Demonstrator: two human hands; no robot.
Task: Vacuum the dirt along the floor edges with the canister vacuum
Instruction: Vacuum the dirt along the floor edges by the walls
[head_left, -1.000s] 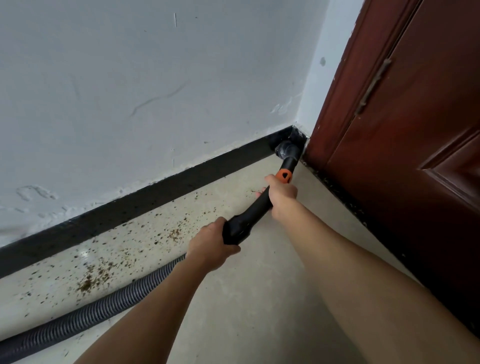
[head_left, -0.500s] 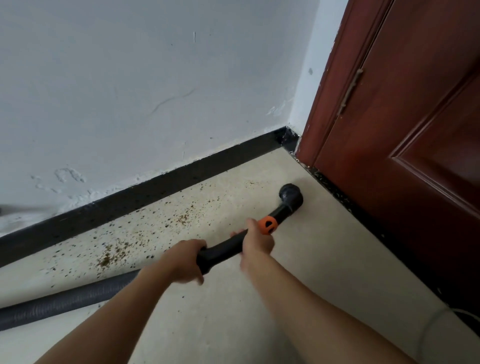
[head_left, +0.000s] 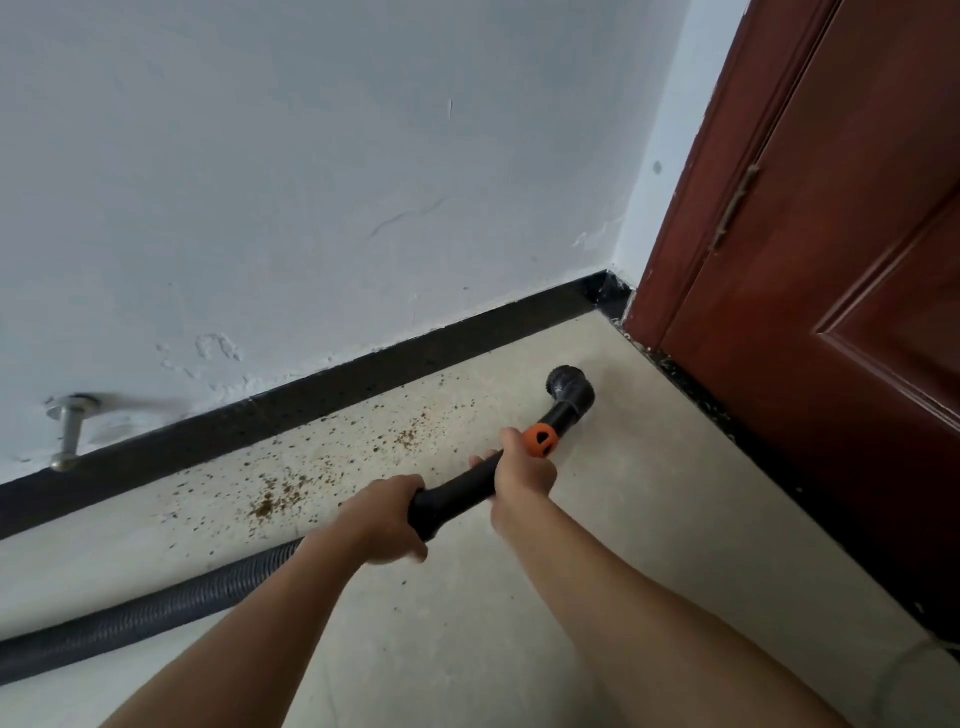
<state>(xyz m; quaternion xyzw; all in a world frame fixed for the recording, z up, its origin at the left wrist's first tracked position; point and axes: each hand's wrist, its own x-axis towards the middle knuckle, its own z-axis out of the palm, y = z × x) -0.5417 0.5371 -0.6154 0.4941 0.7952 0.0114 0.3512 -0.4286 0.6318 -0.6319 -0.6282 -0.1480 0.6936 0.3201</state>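
I hold a black vacuum wand with both hands. My left hand grips its rear end, where the ribbed grey hose joins. My right hand grips it further forward, just behind an orange collar. The round black nozzle sits on the pale floor near the door, a short way out from the corner. Brown dirt specks lie scattered on the floor along the black skirting board, left of the nozzle. The canister is out of view.
A dark red wooden door stands on the right with dark grit along its bottom edge. A metal door stopper juts from the white wall at the left. A pale cable lies at the lower right.
The nozzle was in the corner against the skirting a second ago. I have pulled it back out onto the floor near the door. The view has swung left, bringing the door stopper into sight.
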